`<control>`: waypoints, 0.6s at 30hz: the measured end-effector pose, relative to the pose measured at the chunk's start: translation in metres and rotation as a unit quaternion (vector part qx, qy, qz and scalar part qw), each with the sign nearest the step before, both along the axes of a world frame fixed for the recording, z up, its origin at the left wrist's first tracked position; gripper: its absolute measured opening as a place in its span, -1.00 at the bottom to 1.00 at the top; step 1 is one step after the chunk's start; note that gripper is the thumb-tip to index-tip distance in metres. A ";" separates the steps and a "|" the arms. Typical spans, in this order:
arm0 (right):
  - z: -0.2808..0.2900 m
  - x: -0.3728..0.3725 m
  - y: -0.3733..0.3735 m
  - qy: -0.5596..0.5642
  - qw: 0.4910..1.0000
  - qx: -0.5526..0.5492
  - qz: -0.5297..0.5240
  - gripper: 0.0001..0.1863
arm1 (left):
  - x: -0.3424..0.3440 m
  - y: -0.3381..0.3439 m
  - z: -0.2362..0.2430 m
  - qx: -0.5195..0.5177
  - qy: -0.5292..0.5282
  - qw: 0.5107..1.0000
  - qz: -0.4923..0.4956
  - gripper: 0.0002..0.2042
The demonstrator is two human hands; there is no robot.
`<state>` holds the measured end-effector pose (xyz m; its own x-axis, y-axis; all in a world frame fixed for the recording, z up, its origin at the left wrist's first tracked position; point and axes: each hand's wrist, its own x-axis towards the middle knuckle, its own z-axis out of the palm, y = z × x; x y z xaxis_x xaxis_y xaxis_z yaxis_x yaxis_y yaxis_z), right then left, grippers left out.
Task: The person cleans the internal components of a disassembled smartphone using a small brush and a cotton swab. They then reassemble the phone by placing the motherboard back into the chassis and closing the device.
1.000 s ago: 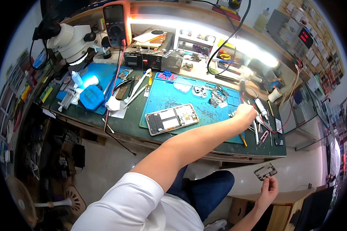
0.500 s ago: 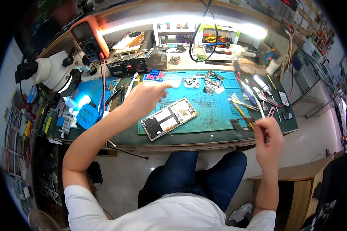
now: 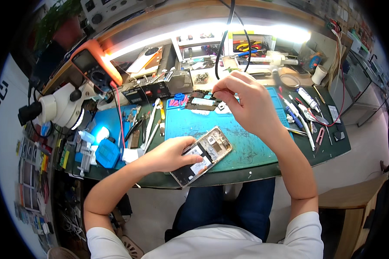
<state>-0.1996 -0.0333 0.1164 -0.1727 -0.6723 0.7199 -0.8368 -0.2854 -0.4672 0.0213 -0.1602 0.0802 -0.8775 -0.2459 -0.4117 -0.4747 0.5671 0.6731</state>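
Note:
My left hand [image 3: 170, 154] is closed on an opened phone [image 3: 219, 146], its thumb across the phone's face. The phone lies at a slant near the front of the blue work mat [image 3: 255, 149], its dark and silver insides showing. My right hand [image 3: 246, 101] pinches the edge of a flat dark phone part [image 3: 194, 102] with pale blue patches, by the mat's far edge. Whether that part is lifted or rests there I cannot tell. Small metal camera pieces beside it are mostly hidden by my right hand.
An orange multimeter [image 3: 93, 67] and a white microscope [image 3: 58, 105] stand at the left. A blue box [image 3: 108, 154] sits below them. Tweezers, pens and a white tube [image 3: 307, 98] lie right of the mat. A black cable [image 3: 221, 47] hangs over the back.
My right hand has moved from the right front to the mat's far edge with the dark part. My left hand has come down onto the phone, which sits closer to the front edge.

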 end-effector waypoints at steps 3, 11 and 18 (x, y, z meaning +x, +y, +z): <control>-0.001 -0.007 -0.005 -0.090 0.996 -0.003 0.023 -0.94 | 0.006 -0.010 -0.014 0.172 0.102 0.978 0.063 -0.64; -0.010 -0.026 0.003 -0.130 0.986 -0.103 -0.006 -0.93 | -0.036 -0.007 -0.023 0.272 0.345 0.888 0.133 -0.62; -0.025 -0.023 -0.008 -0.089 0.992 -0.086 0.020 -0.89 | -0.032 -0.003 -0.025 0.239 0.358 0.892 0.138 -0.56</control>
